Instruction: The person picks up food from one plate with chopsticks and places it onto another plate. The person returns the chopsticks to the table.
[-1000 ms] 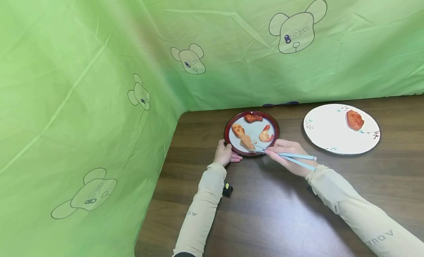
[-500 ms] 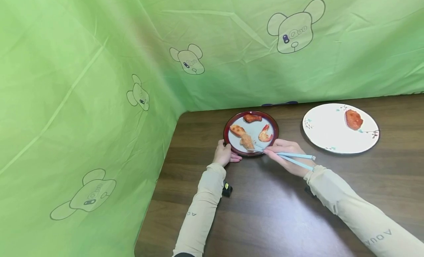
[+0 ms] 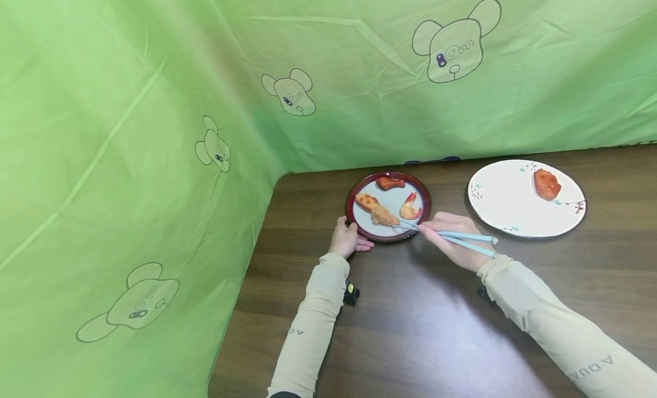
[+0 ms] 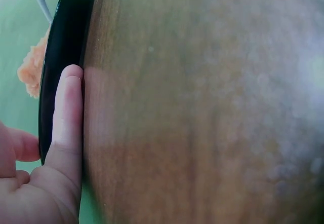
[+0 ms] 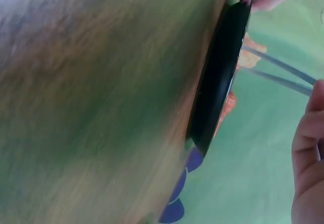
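A round plate with a dark red rim [image 3: 351, 207] lies on the table. My left hand [image 3: 345, 239] holds its near left edge, the thumb at the rim and a finger [image 4: 68, 110] along the outer side. My right hand [image 3: 455, 242] grips pale blue chopsticks [image 3: 469, 236], whose tips meet a crumbed, fried-looking piece [image 3: 384, 216] on the plate; in the right wrist view the chopsticks [image 5: 283, 64] stand slightly apart at it. Around it on the plate lie a browned oval piece [image 3: 366, 202], a small drumstick [image 3: 390, 183] and a shrimp [image 3: 410, 207].
Right of the red-rimmed plate stands a white oval plate [image 3: 505, 198] with a reddish-brown piece of meat [image 3: 546, 184] on it. Green printed cloth [image 3: 359, 118] hangs along the back and left edges of the wooden table [image 3: 400, 324].
My right hand and the chopsticks have shifted slightly right and away from me. The crumbed piece's near end has swung to the right. My left hand stays at the plate's edge.
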Available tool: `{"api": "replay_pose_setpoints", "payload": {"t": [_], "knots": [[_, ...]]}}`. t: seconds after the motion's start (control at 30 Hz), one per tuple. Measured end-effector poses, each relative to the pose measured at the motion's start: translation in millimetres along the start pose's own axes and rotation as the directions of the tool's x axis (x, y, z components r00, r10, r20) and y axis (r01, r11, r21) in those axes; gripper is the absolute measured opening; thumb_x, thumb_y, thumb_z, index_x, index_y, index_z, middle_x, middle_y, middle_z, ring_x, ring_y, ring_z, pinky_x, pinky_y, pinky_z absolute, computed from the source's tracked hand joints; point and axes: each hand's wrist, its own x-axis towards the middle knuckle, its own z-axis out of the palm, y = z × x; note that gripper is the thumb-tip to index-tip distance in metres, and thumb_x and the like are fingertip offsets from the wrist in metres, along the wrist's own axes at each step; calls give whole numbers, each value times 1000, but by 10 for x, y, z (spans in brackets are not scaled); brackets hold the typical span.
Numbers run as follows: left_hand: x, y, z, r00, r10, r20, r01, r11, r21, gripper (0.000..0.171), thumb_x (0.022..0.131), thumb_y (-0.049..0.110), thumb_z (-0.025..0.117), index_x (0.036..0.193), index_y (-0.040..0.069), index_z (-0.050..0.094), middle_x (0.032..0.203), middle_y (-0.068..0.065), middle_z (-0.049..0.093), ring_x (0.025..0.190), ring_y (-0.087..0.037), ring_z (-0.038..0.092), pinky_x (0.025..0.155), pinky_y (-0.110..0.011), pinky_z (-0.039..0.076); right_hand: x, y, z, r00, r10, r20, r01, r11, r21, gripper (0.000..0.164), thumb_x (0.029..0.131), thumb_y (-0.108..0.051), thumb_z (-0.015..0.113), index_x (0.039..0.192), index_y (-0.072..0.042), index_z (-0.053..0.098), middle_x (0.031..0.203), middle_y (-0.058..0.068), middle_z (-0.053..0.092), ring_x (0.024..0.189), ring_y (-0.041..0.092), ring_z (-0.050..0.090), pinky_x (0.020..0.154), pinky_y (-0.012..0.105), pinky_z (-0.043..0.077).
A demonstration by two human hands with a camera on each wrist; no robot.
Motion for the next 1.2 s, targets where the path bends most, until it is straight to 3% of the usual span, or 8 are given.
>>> {"api": "replay_pose_setpoints", "payload": {"t": [0.3,0.43,0.53,0.7,0.77,0.83,1.03,1.2], "knots": [[-4,12,-9,1000,1,13,-1,1000,-5,51,103,10,27,149,-1,10,89,-44,62,67,-38,71,57,-38,63,26,-36,61,996,57,-71,-52,996,72,18,76,9,67,83,-4,77,65,-8,52,61,-3,39,48,9,29],[-11,10,-8,1000,3,11,-3,1000,-1,48,103,10,28,148,-1,14,89,-43,63,59,-31,71,56,-36,63,65,-72,132,981,194,-20,-193,980,44,15,84,1,66,80,-10,76,66,-7,52,61,-1,41,48,12,33],[-20,9,-3,1000,5,7,-5,1000,4,45,103,9,28,146,0,17,87,-42,64,56,-25,70,55,-35,63,121,-97,176,909,415,29,-415,910,-10,17,92,-16,62,83,-14,76,67,-4,57,62,3,47,51,17,38],[-37,17,4,1000,7,1,-7,1000,14,47,102,9,29,146,0,17,86,-40,64,61,-29,71,56,-35,63,206,-104,180,710,694,116,-688,720,-93,41,98,-41,49,90,-11,75,69,1,65,65,13,55,56,24,42],[-41,19,9,1000,6,1,-6,1000,12,47,102,9,29,146,-1,16,87,-41,64,63,-32,72,56,-35,63,219,-98,158,682,717,146,-708,697,-112,46,99,-44,45,84,-9,73,68,1,64,66,16,55,58,25,42],[-46,21,8,1000,6,-1,-6,1000,9,48,102,9,29,146,-1,15,86,-41,64,63,-32,72,56,-35,63,218,-88,134,676,717,169,-709,696,-113,48,99,-44,45,79,-9,70,67,1,63,66,17,54,59,26,42],[-51,28,11,1000,17,8,-17,1000,4,47,102,8,28,146,-2,15,88,-43,63,60,-30,71,56,-36,63,179,-42,56,707,677,204,-671,733,-108,48,99,-44,46,64,-15,64,66,0,59,67,17,54,59,25,41],[-38,9,6,1000,15,6,-15,1000,5,48,102,8,28,147,-2,13,89,-44,63,65,-35,72,57,-36,63,162,-2,2,715,654,248,-650,752,-107,45,100,-43,46,73,-15,69,67,1,58,67,16,54,60,25,42]]}}
